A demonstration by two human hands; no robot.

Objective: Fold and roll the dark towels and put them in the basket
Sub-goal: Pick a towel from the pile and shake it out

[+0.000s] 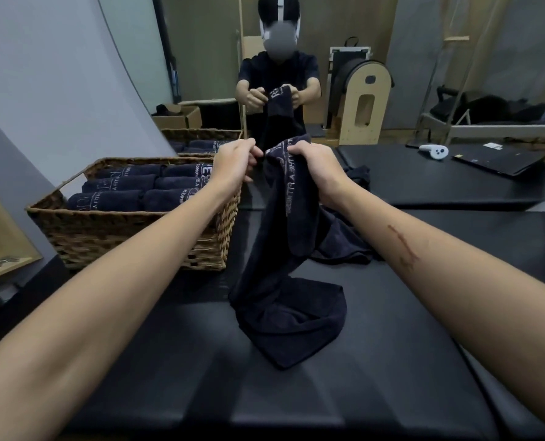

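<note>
Towel (284, 300) top edge pinched by left hand (233, 162) and right hand (312, 167), beside basket (131, 237).

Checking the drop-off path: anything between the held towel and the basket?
Nothing visible. Left hand and right hand hold the dark towel up just right of the basket; its top is open, though rolled towels already fill it.

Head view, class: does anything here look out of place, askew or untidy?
Yes. Behind the towel held up by both hands, another dark towel lies crumpled and unfolded on the black mat, unlike the neat rolls in the wicker basket. A white controller also lies loose on the far mat.
</note>
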